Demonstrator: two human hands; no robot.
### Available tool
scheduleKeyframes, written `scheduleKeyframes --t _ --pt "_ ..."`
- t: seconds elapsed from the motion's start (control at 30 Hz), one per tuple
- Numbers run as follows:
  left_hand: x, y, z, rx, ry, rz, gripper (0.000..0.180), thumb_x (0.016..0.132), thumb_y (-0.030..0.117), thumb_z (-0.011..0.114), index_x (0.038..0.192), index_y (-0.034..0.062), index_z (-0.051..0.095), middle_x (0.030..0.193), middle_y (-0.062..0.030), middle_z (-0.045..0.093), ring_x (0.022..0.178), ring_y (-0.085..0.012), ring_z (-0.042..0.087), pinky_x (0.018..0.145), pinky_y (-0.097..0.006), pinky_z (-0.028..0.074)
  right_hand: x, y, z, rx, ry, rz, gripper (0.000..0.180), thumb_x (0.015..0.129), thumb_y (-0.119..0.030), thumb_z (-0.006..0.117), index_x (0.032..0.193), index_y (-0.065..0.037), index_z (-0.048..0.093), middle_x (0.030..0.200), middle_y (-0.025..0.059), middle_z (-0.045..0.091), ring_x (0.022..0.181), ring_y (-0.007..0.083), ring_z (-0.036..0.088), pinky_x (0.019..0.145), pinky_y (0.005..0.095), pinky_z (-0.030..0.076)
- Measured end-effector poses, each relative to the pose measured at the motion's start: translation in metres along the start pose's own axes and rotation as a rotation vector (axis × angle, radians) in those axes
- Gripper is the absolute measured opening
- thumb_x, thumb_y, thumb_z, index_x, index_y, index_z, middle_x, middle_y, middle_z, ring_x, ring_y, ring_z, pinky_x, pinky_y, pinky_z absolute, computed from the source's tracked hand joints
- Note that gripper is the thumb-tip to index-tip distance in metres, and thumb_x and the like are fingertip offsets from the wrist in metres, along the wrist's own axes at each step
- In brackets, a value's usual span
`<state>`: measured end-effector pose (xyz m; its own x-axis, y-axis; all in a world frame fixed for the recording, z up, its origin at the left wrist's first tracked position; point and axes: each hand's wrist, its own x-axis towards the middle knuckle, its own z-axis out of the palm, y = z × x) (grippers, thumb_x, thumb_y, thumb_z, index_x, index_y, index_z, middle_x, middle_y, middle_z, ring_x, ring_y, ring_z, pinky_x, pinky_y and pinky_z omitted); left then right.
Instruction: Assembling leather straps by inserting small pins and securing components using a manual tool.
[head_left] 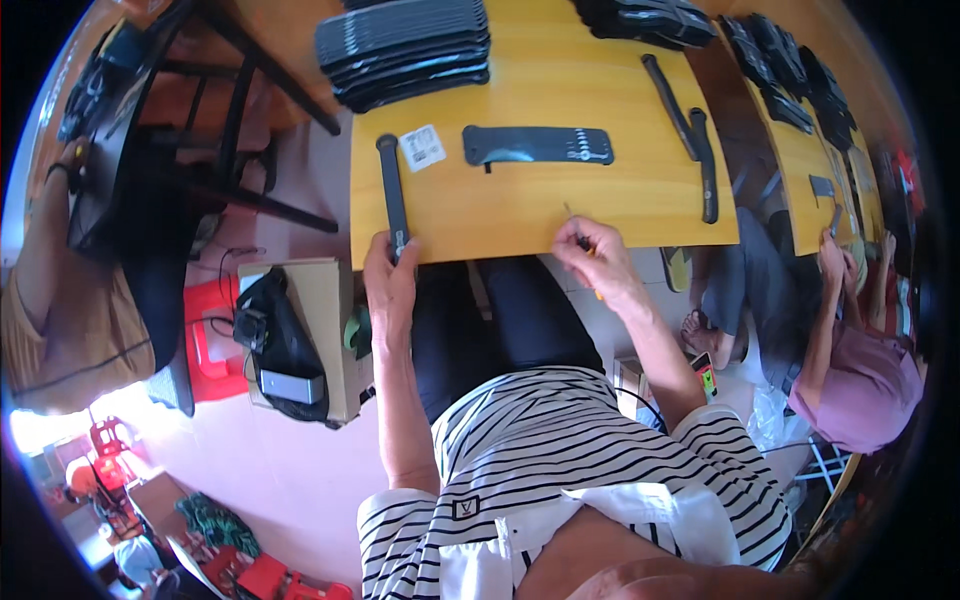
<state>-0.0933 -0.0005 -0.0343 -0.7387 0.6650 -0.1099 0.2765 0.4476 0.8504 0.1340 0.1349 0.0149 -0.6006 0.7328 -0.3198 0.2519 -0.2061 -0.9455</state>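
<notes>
My left hand (392,282) is closed around the near end of a long black strap (392,180) at the table's front edge; the strap's rounded far end lies flat on the wood. In my right hand (602,264), just over the front edge, is a slim tool with a thin metal tip (568,209) pointing away from me and a yellow handle partly hidden by my fingers. Ahead, between the hands, a flat dark panel (537,146) with a row of small marks lies crosswise. Beside the strap is a white printed label (422,147).
Two more black straps (673,103) overlap on the table's right side. A tall stack of dark panels (405,55) and another black pile (650,20) stand at the back. To the right, a co-worker (850,380) sits at another table. A cardboard box (345,385) stands left of my legs.
</notes>
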Motion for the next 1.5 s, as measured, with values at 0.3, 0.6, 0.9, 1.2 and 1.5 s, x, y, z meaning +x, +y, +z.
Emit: scheduleKeyframes --t 0.3,0.6,0.9,1.2,1.5 --pt "-0.056 0.038 0.045 -1.493 -0.239 -0.267 0.016 0.092 0.012 0.043 0.105 0.0035 0.044 0.11 -0.02 0.057 0.091 -0.0189 0.057 0.083 -0.03 0.044 -0.008 0.011 0.082 0.014 -0.14 -0.215 0.02 0.08 -0.013 0.063 0.092 -0.002 0.051 0.072 0.0032 0.054 0.057 0.0069 0.05 0.046 0.0188 0.036" --pt "-0.065 0.04 0.043 -1.397 -0.379 -0.255 0.023 0.092 0.015 0.044 0.109 -0.0001 0.05 0.111 -0.017 0.056 0.095 -0.0198 0.057 0.081 -0.03 0.046 -0.012 0.008 0.057 0.686 -0.218 0.325 0.012 0.082 -0.012 0.06 0.082 -0.008 0.048 0.064 0.0024 0.049 0.036 0.0047 0.034 0.033 0.0181 0.022" --pt "-0.065 0.038 0.025 -1.372 -0.327 -0.254 0.021 0.091 0.018 0.049 0.102 0.0005 0.053 0.093 -0.0133 0.062 0.086 -0.0184 0.063 0.073 -0.028 0.053 -0.029 -0.01 0.041 0.19 -0.219 0.011 0.038 0.094 -0.033 0.034 0.103 -0.001 0.053 0.059 -0.0009 0.042 0.039 0.004 0.035 0.036 0.0172 0.026" --pt "-0.066 0.041 0.026 -1.389 -0.325 -0.214 0.024 0.092 0.017 0.047 0.108 -0.0013 0.05 0.096 -0.0143 0.061 0.087 -0.0197 0.063 0.074 -0.03 0.054 -0.05 -0.034 0.041 -0.147 -0.324 0.045 0.037 0.093 -0.016 0.038 0.129 -0.013 0.039 0.057 -0.0003 0.045 0.048 0.0051 0.04 0.045 0.0196 0.033" --pt "-0.066 0.044 0.026 -1.399 -0.32 -0.21 0.024 0.092 0.016 0.046 0.108 -0.001 0.05 0.096 -0.0145 0.061 0.085 -0.0177 0.063 0.074 -0.029 0.055 -0.046 -0.03 0.042 -0.269 -0.349 0.038 0.044 0.089 -0.007 0.044 0.132 -0.017 0.038 0.057 0.0017 0.045 0.053 0.0095 0.045 0.052 0.0247 0.04"
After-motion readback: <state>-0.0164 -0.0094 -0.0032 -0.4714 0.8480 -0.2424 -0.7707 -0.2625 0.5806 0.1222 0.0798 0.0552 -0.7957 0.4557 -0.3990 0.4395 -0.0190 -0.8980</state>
